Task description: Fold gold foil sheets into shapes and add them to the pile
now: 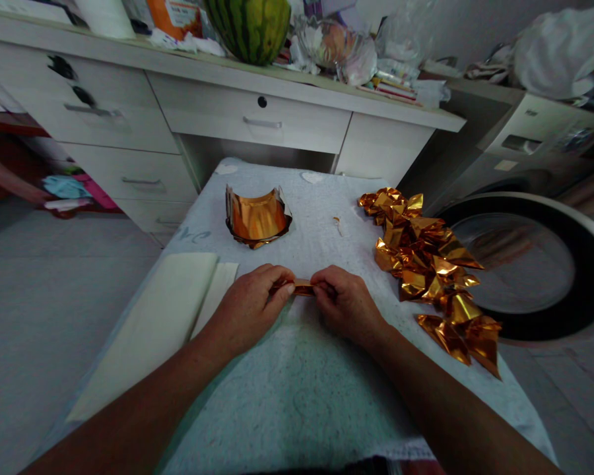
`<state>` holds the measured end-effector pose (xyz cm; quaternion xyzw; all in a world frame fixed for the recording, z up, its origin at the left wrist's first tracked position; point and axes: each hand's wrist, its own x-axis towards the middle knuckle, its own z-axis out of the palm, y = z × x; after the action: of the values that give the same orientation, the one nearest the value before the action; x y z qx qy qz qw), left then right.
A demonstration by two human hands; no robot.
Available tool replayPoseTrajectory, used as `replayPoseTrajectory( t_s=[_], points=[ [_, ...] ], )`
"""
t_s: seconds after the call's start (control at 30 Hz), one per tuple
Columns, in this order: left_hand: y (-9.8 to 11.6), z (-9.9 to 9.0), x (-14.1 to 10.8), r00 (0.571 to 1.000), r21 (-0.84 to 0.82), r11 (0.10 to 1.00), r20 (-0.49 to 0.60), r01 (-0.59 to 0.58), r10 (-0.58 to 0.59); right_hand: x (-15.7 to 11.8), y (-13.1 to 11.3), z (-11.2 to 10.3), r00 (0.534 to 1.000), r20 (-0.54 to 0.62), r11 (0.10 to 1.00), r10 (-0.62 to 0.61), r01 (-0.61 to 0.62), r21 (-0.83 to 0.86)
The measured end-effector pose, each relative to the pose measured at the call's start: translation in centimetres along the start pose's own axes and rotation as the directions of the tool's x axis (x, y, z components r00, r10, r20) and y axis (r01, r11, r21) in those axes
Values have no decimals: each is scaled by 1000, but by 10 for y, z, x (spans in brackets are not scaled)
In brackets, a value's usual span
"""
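Note:
Between my two hands, low over the cloth-covered table (pixel 287 396), is a narrow folded strip of copper-gold foil paper (pixel 304 287). My left hand (pixel 257 300) pinches its left end between thumb and fingers. The fingers of my right hand (pixel 346 300) are closed on the right end, and they hide part of it. Beyond my left hand stands a curved stack of gold foil sheets (pixel 260 218). A pile of folded gold foil pieces (pixel 420 257) lies to the right of my right hand.
Folded cream paper (pixel 153 323) lies along the table's left side. A tiny scrap (pixel 337 224) rests near the middle. Behind is a white desk (pixel 218 112) bearing a watermelon (pixel 250 30) and a glass bowl (pixel 327 43). At right, a washing machine's round door (pixel 519 264) hangs open by the table edge.

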<state>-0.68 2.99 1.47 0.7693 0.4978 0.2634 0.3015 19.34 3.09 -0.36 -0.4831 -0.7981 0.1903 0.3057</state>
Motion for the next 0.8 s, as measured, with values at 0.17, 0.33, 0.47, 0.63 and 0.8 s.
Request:
replayPoseTrajectory(
  t_s=[0.17,0.33,0.47,0.63,0.8],
  points=[
    [-1,1,1,998,28,998,-27,-51,52,0,-1,0,998,-43,999,35,-34,13],
    [0,3,1,993,47,995,-73,-94,97,0,-5,-1,987,24,986,157,-158,53],
    [-3,9,-1,992,125,989,-91,-77,88,-1,-6,-1,988,53,989,146,-147,21],
    [-4,19,-3,995,233,972,-84,-24,45,-2,-4,2,991,34,991,131,-130,-33],
    [1,21,-3,1000,337,941,-5,20,-20,-1,-5,5,990,9,988,140,-139,-71]
  ],
)
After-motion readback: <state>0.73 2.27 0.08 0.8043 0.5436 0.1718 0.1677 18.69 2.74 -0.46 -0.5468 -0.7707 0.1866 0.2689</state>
